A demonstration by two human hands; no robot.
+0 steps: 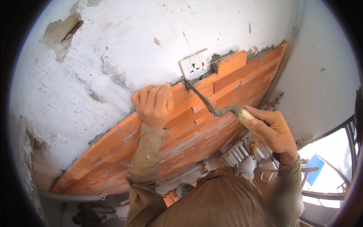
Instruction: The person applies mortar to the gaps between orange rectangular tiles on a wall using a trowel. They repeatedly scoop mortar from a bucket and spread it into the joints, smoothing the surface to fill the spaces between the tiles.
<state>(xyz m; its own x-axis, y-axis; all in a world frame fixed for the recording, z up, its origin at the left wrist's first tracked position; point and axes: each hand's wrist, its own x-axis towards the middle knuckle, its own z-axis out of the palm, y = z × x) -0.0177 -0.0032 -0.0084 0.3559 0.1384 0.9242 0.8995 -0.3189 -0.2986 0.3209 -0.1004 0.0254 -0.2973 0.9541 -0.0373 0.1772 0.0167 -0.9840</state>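
My right hand (278, 132) grips the wooden handle of a trowel (209, 103), whose neck and blade are caked with grey mortar. The trowel's tip touches the top edge of the orange brick facing (204, 123), just below a white wall socket (194, 65). My left hand (153, 106) is closed over the top course to the left of the tip, its fingers curled round the edge of a brick (179, 92). How far the fingers reach behind it is hidden. A single raised brick (231, 63) stands on the course to the right of the socket.
A thin white string (175, 82) runs along the top course. Above it is a chipped white wall (132, 45). Below are a mortar bucket (185, 190), loose bricks (171, 199) and metal bars (236, 147). Another person (90, 217) is low at the left. A window opening (327, 166) lies right.
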